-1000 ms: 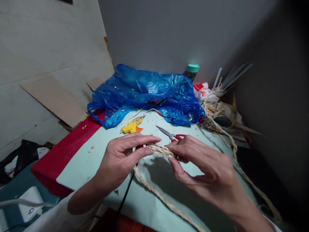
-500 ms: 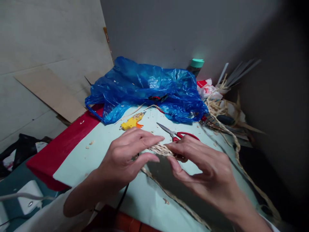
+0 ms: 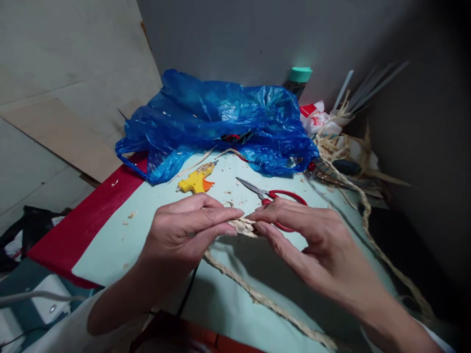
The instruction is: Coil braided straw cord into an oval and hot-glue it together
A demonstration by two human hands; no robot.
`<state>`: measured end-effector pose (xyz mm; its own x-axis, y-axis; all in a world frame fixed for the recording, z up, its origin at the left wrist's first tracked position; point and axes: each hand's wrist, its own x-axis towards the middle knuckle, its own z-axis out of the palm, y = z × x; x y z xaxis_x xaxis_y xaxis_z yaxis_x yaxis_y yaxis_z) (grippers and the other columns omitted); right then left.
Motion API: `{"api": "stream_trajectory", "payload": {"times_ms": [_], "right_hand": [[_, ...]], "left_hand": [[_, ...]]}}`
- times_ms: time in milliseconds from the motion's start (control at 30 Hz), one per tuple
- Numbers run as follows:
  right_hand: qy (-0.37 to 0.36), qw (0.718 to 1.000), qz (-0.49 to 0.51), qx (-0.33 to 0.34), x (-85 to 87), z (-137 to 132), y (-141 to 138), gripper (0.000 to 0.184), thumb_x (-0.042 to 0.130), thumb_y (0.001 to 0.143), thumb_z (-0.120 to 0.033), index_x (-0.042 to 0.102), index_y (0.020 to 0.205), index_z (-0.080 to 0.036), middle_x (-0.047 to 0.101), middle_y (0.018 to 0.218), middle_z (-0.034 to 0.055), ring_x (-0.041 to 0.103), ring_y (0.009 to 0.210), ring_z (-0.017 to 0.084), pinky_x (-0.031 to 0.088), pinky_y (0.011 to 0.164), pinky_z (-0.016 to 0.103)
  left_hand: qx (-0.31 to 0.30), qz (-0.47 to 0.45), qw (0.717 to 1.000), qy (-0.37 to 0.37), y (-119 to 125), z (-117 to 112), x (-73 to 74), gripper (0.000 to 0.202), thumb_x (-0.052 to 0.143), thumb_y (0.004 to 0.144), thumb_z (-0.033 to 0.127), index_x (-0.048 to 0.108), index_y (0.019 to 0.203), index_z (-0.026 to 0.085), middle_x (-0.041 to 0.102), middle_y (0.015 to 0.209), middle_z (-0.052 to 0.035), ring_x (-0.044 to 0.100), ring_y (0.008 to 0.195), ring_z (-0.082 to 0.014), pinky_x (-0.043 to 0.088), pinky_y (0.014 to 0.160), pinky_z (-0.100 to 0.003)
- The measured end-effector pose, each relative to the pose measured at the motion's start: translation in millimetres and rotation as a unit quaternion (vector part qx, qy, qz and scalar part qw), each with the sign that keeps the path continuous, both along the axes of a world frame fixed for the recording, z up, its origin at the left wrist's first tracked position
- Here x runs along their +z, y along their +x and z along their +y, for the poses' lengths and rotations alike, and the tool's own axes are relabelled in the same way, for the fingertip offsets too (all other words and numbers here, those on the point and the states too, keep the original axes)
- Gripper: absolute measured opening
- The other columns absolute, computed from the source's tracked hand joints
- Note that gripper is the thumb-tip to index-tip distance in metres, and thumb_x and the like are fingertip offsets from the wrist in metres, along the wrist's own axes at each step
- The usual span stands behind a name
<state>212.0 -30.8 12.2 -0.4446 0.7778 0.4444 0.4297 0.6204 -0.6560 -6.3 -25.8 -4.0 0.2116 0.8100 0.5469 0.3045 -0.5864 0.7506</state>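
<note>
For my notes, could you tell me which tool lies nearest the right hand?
The red-handled scissors, just beyond the right hand; the yellow glue gun lies farther left.

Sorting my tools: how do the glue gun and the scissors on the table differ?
The glue gun is yellow with an orange trigger; the scissors have red handles and grey blades. The glue gun lies in full view; the scissors' handles sit partly behind the right hand pinching the rope. Both lie flat on the table.

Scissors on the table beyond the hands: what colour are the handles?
Red. The scissors show best in the head view; their blades are bare metal.
</note>
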Motion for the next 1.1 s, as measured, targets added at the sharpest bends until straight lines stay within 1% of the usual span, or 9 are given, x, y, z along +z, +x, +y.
{"api": "stream_trajectory", "payload": {"times_ms": [133, 267, 433, 500, 633, 800, 900, 967, 1100], "right_hand": [[0.032, 0.999, 0.008, -0.031, -1.4, 0.0, -2.9, 0.011, 0.064, 0.092, -0.01, 0.072, 0.088, -0.015, 0.073, 0.076, -0.0012, 0.063, 0.065, 0.009, 0.049, 0.066, 0.024], [0.067, 0.997, 0.014, -0.039, -2.7, -1.6, -2.4, 0.009, 0.065, 0.092, -0.01, 0.073, 0.09, -0.014, 0.072, 0.074, -0.0001, 0.062, 0.066, 0.011, 0.05, 0.067, 0.027], [0.097, 0.995, 0.006, -0.015, -4.2, -1.4, 2.2, 0.017, 0.065, 0.092, -0.008, 0.072, 0.102, -0.019, 0.076, 0.085, 0.0, 0.065, 0.072, 0.014, 0.052, 0.07, 0.03], [0.104, 0.994, -0.015, -0.013, -3.6, -0.9, 3.3, 0.02, 0.068, 0.093, -0.014, 0.07, 0.111, -0.019, 0.076, 0.091, 0.0018, 0.065, 0.077, 0.016, 0.053, 0.073, 0.032], [0.127, 0.99, -0.067, 0.011, -4.7, -0.2, 0.4, 0.038, 0.074, 0.093, -0.028, 0.062, 0.126, -0.013, 0.072, 0.099, 0.0066, 0.06, 0.085, 0.019, 0.053, 0.077, 0.035], [0.223, 0.971, -0.087, -0.011, -14.4, 0.5, -8.0, 0.027, 0.071, 0.093, -0.015, 0.063, 0.117, -0.007, 0.071, 0.089, 0.008, 0.058, 0.078, 0.019, 0.053, 0.076, 0.038], [0.236, 0.967, -0.097, 0.0, -18.3, 1.5, -7.5, 0.018, 0.067, 0.095, -0.012, 0.064, 0.112, -0.006, 0.072, 0.088, 0.0107, 0.062, 0.08, 0.021, 0.053, 0.074, 0.038], [0.218, 0.972, -0.086, 0.014, -19.5, 2.8, -5.1, 0.014, 0.066, 0.096, -0.012, 0.065, 0.11, -0.008, 0.072, 0.086, 0.0094, 0.063, 0.076, 0.019, 0.052, 0.071, 0.035], [0.152, 0.986, -0.056, 0.039, -21.2, 5.7, -3.1, 0.01, 0.067, 0.096, -0.014, 0.066, 0.106, -0.012, 0.069, 0.079, 0.0042, 0.058, 0.068, 0.015, 0.049, 0.065, 0.031]], "left_hand": [[-0.007, 0.015, 1.0, -0.013, 0.3, 1.7, -0.9, 0.032, 0.08, 0.079, 0.007, 0.083, 0.104, 0.026, 0.077, 0.084, -0.002, 0.069, 0.074, -0.0127, 0.057, 0.067, -0.021], [0.016, -0.004, 0.999, -0.027, 2.6, 1.1, 1.5, 0.031, 0.079, 0.078, 0.004, 0.084, 0.1, 0.026, 0.077, 0.082, -0.0004, 0.069, 0.073, -0.0123, 0.057, 0.068, -0.021], [0.031, -0.007, 0.999, -0.042, 3.3, -0.1, 4.8, 0.025, 0.079, 0.078, 0.005, 0.085, 0.092, 0.025, 0.079, 0.08, -0.0001, 0.071, 0.073, -0.0138, 0.06, 0.07, -0.022], [0.045, -0.009, 0.998, -0.046, 3.5, -0.9, 6.1, 0.025, 0.079, 0.077, 0.005, 0.085, 0.091, 0.026, 0.08, 0.08, 0.001, 0.072, 0.073, -0.0135, 0.061, 0.07, -0.021], [0.054, -0.013, 0.997, -0.049, 5.8, -2.8, 6.3, 0.026, 0.08, 0.076, 0.003, 0.085, 0.088, 0.025, 0.081, 0.079, 0.0032, 0.073, 0.072, -0.0117, 0.06, 0.067, -0.016], [0.059, 0.022, 0.997, -0.047, 8.2, -4.4, 1.5, 0.019, 0.08, 0.077, 0.007, 0.085, 0.089, 0.021, 0.082, 0.083, 0.0014, 0.075, 0.074, -0.0119, 0.06, 0.073, -0.016], [0.069, 0.072, 0.994, -0.042, 5.5, -3.5, -1.1, 0.013, 0.081, 0.078, 0.012, 0.084, 0.088, 0.02, 0.083, 0.085, -0.0004, 0.076, 0.077, -0.0138, 0.061, 0.076, -0.018], [0.051, 0.107, 0.993, -0.02, 0.8, -1.1, -1.4, 0.011, 0.081, 0.078, 0.013, 0.084, 0.088, 0.019, 0.083, 0.086, -0.0014, 0.076, 0.077, -0.0149, 0.061, 0.074, -0.019], [-0.052, 0.147, 0.987, 0.037, -12.4, 6.7, -0.3, 0.022, 0.081, 0.079, 0.011, 0.082, 0.1, 0.016, 0.082, 0.091, -0.0061, 0.076, 0.082, -0.017, 0.06, 0.078, -0.021]]}}
